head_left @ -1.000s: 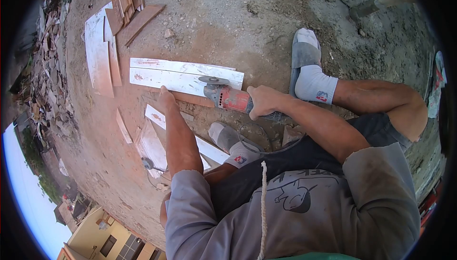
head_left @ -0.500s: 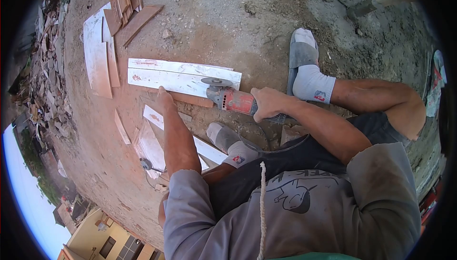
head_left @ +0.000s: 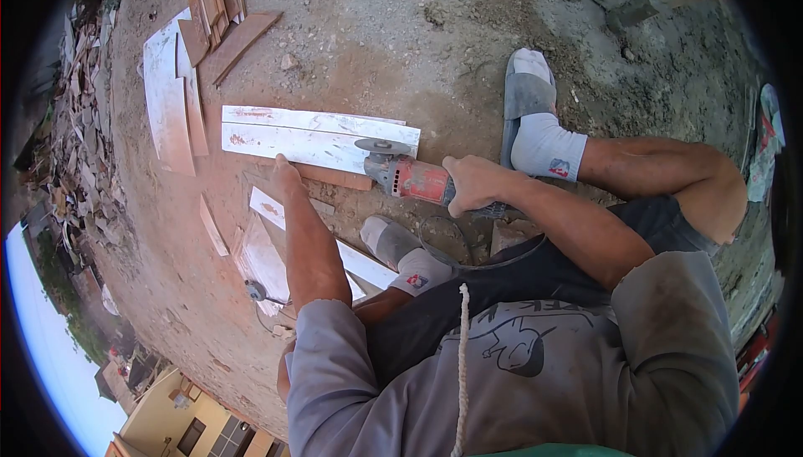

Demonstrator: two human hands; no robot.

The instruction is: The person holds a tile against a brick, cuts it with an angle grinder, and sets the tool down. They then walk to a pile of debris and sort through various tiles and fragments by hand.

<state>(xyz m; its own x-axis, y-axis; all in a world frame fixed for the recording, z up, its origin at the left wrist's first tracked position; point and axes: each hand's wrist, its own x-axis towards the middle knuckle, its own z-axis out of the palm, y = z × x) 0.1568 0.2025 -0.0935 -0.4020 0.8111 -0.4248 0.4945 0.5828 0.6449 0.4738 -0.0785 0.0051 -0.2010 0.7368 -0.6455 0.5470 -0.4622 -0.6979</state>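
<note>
My right hand (head_left: 475,183) is wrapped round the red body of an angle grinder (head_left: 420,181). The grinder's round disc (head_left: 383,147) lies over the right part of a long white board (head_left: 293,141), which has a line along its length. At the board's near edge is my left hand (head_left: 286,174), its fingertips at the edge and partly hidden, so its grip is unclear. A brown strip (head_left: 335,176) shows beneath the board on the near side.
White panels (head_left: 170,97) and brown pieces (head_left: 242,45) lie at the upper left. Nearer are a white strip (head_left: 366,265), a stack of tiles (head_left: 263,258) and a small disc tool (head_left: 255,291). My feet flank the grinder; a cable runs beside it.
The whole view has shifted slightly. Both hands, the grinder and the board keep nearly the same places relative to one another.
</note>
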